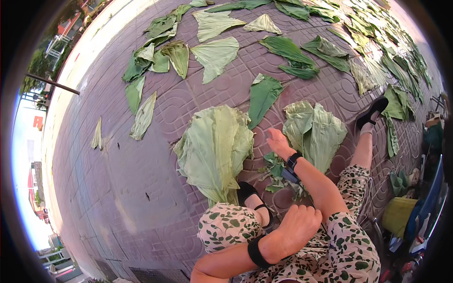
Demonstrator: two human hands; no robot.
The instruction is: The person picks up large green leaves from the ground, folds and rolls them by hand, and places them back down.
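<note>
My right hand (280, 144), a dark watch on its wrist, reaches forward between two piles of leaves, its fingers apart and nothing seen in them. To its left, a fanned stack of large pale green leaves (214, 146) lies with its stalks gathered toward my foot. A second, smaller leaf pile (316, 132) lies just right of that hand. Torn green leaf scraps (273, 172) lie below the wrist. My left hand (298, 227), with a black wristband, is closed in a fist over my lap; its fingers face away, hiding anything in them.
A darker green leaf (265, 100) lies ahead of the stack. Many more leaves (292, 52) are spread over the paving (160, 184). My feet in black shoes (373, 112) flank the near piles. A yellow-green container (398, 216) and other items crowd the right side.
</note>
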